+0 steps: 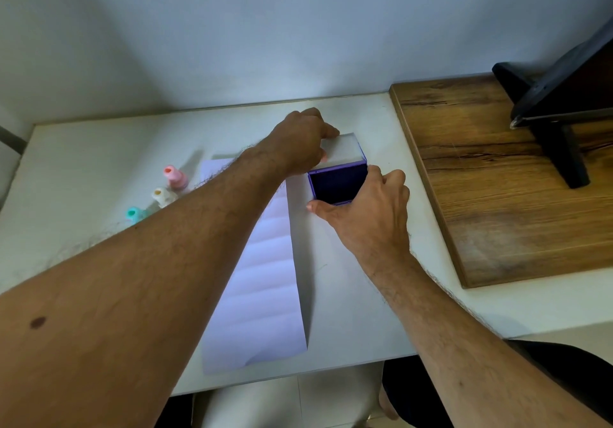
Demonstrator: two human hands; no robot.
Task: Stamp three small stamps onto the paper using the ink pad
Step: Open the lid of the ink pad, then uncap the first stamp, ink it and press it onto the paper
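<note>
A purple ink pad (336,184) lies open on the white table, its dark pad showing. Its clear lid (345,149) is swung up and back. My left hand (298,144) reaches across and pinches the lid's left edge. My right hand (368,212) grips the ink pad's base from the near right side, thumb along its front edge. A long creased white paper (262,271) lies left of the pad, running toward me. Three small stamps stand in a row at the left: pink (174,177), white (162,196) and teal (134,213), partly behind my left forearm.
The white table (365,295) meets a wall at the back. A wooden board (491,179) lies on the right with a black stand (550,119) on it. The table's near edge is just past the end of the paper.
</note>
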